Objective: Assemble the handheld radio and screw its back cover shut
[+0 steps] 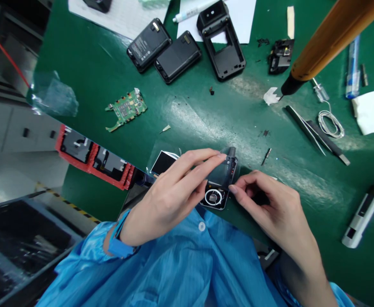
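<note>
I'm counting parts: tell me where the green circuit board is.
In the head view, the green circuit board lies left of centre on the tabletop, below the labelled black pack.

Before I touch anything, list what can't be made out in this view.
All in the head view:
- Black handheld device with a white ring: left part hidden by the left hand.
- Flat black rectangular screen: right end behind that hand.
- Right hand: whether its fingertips pinch anything is too small to tell.
- Black rectangular battery with pale print: print too small to read.
- Orange tool with black tip: upper end cut off by the top edge.
</note>
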Tool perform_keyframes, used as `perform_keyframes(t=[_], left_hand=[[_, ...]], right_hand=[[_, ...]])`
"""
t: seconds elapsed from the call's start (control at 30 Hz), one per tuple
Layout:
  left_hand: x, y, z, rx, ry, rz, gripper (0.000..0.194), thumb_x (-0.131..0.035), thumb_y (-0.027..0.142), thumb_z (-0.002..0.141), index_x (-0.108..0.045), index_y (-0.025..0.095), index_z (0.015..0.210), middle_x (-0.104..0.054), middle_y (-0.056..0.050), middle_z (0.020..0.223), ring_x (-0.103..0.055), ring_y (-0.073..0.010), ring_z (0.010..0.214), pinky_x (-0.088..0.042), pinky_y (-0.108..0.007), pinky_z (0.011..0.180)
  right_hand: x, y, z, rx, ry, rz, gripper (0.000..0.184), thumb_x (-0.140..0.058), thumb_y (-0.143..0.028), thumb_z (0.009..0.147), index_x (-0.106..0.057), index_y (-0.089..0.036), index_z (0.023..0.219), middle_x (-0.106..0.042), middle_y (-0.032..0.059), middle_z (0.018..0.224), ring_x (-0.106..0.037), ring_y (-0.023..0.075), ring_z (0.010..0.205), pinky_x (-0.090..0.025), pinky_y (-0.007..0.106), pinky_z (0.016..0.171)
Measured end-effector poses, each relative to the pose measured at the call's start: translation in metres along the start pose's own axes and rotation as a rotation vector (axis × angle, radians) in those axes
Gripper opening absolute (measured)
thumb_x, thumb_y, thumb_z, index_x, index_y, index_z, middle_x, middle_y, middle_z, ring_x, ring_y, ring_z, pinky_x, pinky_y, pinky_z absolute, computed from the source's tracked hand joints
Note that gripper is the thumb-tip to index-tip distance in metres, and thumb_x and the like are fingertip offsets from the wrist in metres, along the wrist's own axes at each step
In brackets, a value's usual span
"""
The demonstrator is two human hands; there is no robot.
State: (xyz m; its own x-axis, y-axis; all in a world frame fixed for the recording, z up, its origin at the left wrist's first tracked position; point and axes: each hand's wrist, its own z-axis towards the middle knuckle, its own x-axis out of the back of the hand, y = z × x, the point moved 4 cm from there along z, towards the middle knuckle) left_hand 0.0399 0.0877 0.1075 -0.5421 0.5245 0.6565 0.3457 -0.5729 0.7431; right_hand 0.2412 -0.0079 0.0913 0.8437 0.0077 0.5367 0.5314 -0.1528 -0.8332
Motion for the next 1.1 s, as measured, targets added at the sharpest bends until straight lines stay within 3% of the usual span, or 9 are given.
perform_keyframes(t=[0.17, 1.1], left_hand=[[0.0017, -0.0010, 0.0005, 0.000, 0.031, 0.017, 0.061, -0.062, 0.000, 0.109, -0.057, 0.024, 0.165, -0.069, -0.013, 0.155, -0.074, -0.0231, 0.135, -0.073, -0.036, 0.111], [-0.0044, -0.0001, -0.0020, 0.009, -0.070, 0.023, 0.064, -0.059, -0.002, 0.109, -0.053, 0.023, 0.167, -0.066, -0.015, 0.158, -0.068, -0.0256, 0.145, -0.070, -0.039, 0.115]], right_hand=[[-0.0005, -0.0002, 0.0005, -0.008, 0.014, 0.015, 0.019, -0.072, -0.032, 0.113, -0.071, -0.023, 0.096, -0.072, -0.0022, 0.080, -0.064, 0.0121, 0.065, -0.050, 0.024, 0.062], [-0.0001, -0.0004, 0.0010, 0.000, -0.024, -0.037, 0.021, -0.068, -0.035, 0.115, -0.069, -0.023, 0.097, -0.070, -0.0016, 0.078, -0.064, 0.0123, 0.065, -0.047, 0.024, 0.059]])
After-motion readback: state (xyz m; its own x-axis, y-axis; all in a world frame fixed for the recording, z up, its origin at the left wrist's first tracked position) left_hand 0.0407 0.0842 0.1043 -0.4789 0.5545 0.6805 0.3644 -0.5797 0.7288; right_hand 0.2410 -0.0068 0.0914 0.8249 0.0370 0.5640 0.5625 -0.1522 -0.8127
